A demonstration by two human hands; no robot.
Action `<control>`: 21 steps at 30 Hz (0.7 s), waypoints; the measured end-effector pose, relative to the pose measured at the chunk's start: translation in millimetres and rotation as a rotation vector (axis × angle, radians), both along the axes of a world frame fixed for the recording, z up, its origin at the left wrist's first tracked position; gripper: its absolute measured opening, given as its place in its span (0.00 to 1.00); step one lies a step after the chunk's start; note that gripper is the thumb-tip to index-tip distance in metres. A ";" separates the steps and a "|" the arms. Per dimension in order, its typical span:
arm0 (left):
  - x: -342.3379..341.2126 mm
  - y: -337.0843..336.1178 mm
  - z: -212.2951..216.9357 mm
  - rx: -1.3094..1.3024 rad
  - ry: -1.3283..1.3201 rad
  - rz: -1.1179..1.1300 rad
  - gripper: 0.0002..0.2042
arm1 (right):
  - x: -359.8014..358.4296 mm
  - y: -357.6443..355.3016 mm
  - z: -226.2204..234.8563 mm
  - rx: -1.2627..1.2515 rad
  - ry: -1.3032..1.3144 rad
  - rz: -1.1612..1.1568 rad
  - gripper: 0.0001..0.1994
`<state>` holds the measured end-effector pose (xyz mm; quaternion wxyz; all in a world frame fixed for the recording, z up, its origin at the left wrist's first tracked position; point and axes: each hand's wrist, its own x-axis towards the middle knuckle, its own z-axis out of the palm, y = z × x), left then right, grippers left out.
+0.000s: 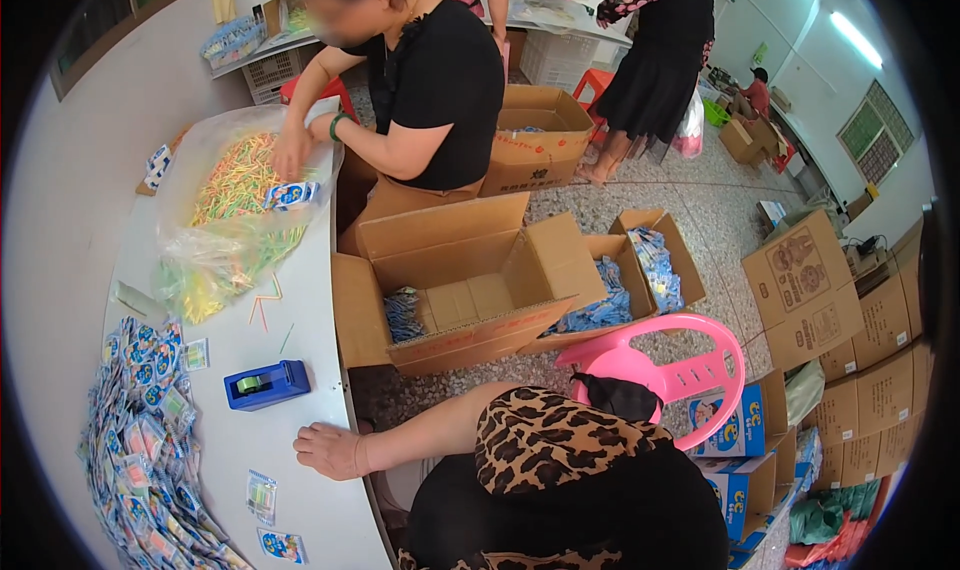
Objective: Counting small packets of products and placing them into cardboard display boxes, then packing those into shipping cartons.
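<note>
White tabletop [225, 420] supports the bare right hand [332, 451], palm down, empty, fingers loosely apart. Near it lie a blue plastic tape dispenser [267, 386] and flat blue-and-white printed packets [262, 497]; beyond, speckled grey flooring [715, 230] and brown cardboard cartons [535, 165] bearing dark lettering.

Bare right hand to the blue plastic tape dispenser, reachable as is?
Likely yes. The bare right hand rests on the smooth pale tabletop close to the blue plastic tape dispenser, with only bare surface between them.
</note>
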<state>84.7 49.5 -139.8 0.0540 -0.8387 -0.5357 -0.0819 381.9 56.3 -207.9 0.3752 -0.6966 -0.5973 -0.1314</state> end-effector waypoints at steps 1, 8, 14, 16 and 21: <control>-5.1 0.8 -0.6 0.060 -0.004 -0.048 0.15 | -1.3 0.0 1.6 0.005 0.005 -0.002 0.06; -10.1 4.3 -1.0 -0.125 0.034 0.027 0.16 | -1.4 -1.3 3.5 -0.018 0.014 0.020 0.05; -1.9 -4.6 4.7 0.027 -0.124 -0.043 0.13 | 0.4 -2.4 4.2 -0.036 0.011 0.023 0.05; -3.6 -4.9 2.3 0.037 -0.116 -0.039 0.13 | 1.0 -2.9 4.7 -0.066 0.029 0.032 0.05; -15.5 -0.3 -10.6 0.078 -0.070 -0.035 0.12 | 0.5 -2.6 4.5 -0.064 0.018 0.029 0.06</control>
